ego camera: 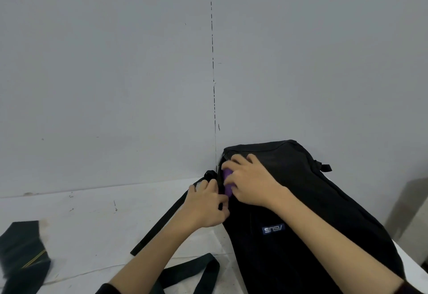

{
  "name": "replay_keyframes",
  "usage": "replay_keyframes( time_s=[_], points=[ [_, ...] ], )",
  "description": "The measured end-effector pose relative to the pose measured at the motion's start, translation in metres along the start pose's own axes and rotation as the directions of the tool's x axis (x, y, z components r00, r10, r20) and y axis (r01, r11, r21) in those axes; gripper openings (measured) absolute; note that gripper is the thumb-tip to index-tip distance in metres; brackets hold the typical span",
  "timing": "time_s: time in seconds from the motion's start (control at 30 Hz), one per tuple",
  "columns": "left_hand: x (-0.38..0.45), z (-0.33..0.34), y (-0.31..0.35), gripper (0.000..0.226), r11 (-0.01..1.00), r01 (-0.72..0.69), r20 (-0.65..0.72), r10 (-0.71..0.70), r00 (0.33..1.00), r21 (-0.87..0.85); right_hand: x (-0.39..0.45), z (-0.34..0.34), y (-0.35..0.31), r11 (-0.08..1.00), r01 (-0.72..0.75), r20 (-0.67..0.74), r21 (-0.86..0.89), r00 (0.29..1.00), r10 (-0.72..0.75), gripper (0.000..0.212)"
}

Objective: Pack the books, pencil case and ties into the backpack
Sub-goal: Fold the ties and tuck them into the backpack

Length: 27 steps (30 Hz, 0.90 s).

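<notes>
A black backpack (308, 201) with a blue logo patch lies on the white table, its top toward the wall. My right hand (250, 180) grips a purple pencil case (227, 183) and holds it in the bag's side opening; most of the case is hidden. My left hand (206, 205) pinches the edge of that opening next to the case. A dark green tie (22, 256) with thin yellow stripes lies at the left. Another dark tie (194, 270) lies folded near the front edge, partly under my left forearm. No books show.
A black backpack strap (162, 222) runs diagonally over the white table (92, 219) from the bag toward the front. A grey wall (115, 73) rises right behind the table. A beige object (412, 212) stands off the table's right edge.
</notes>
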<state>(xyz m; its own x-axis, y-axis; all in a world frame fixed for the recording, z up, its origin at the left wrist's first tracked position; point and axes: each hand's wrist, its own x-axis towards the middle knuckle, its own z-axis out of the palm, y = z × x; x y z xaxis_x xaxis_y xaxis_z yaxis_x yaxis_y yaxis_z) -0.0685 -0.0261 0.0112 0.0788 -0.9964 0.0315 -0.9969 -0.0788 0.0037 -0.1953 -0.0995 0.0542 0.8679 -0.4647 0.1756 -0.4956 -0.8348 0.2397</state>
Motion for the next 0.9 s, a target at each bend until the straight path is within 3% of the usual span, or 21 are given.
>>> replay_keyframes(
  time_s=[0.1, 0.17, 0.23, 0.33, 0.4, 0.5, 0.63, 0.77, 0.83, 0.9],
  points=[
    [-0.004, 0.003, -0.008, 0.017, 0.996, 0.063, -0.005, -0.064, 0.998, -0.061, 0.008, 0.011, -0.001, 0.996, -0.004, 0.207, -0.085, 0.978, 0.022, 0.030],
    [-0.005, 0.005, -0.011, 0.015, 0.968, 0.108, 0.068, -0.095, 0.993, -0.228, 0.010, 0.013, 0.001, 0.998, -0.035, 0.249, -0.043, 0.968, 0.045, 0.030],
    [-0.004, 0.009, -0.010, 0.012, 0.865, 0.133, 0.095, -0.099, 0.991, -0.483, 0.009, 0.011, 0.002, 0.997, -0.053, 0.222, 0.046, 0.974, 0.042, 0.032],
    [0.000, 0.011, -0.009, 0.014, 0.670, 0.150, 0.053, -0.162, 0.985, -0.727, 0.004, 0.010, 0.004, 0.970, -0.146, 0.000, 0.193, 0.989, 0.149, 0.042],
    [0.002, 0.011, -0.008, 0.027, 0.651, 0.121, 0.017, -0.165, 0.986, -0.749, 0.000, 0.011, 0.008, 0.944, -0.254, -0.140, 0.211, 0.948, 0.286, 0.045],
    [0.004, 0.013, 0.000, 0.048, 0.773, 0.029, -0.056, -0.083, 0.995, -0.634, -0.003, 0.015, 0.008, 0.876, -0.365, -0.210, 0.316, 0.873, 0.440, 0.039],
    [0.011, 0.022, 0.006, 0.046, 0.839, 0.013, -0.105, -0.083, 0.991, -0.543, -0.003, 0.012, 0.000, 0.862, -0.356, -0.241, 0.361, 0.857, 0.455, 0.028],
    [0.004, 0.018, 0.003, 0.043, 0.751, 0.077, 0.005, -0.098, 0.995, -0.656, -0.005, -0.001, -0.006, 0.848, -0.320, -0.204, 0.422, 0.878, 0.433, 0.023],
    [-0.012, 0.014, -0.007, 0.042, 0.667, 0.106, 0.047, -0.105, 0.993, -0.738, -0.007, -0.004, -0.018, 0.902, -0.260, -0.221, 0.344, 0.912, 0.346, 0.017],
    [-0.034, 0.012, -0.025, 0.038, 0.593, 0.134, 0.068, -0.133, 0.989, -0.794, -0.008, -0.004, -0.041, 0.905, -0.159, -0.227, 0.394, 0.937, 0.264, 0.013]
  ],
)
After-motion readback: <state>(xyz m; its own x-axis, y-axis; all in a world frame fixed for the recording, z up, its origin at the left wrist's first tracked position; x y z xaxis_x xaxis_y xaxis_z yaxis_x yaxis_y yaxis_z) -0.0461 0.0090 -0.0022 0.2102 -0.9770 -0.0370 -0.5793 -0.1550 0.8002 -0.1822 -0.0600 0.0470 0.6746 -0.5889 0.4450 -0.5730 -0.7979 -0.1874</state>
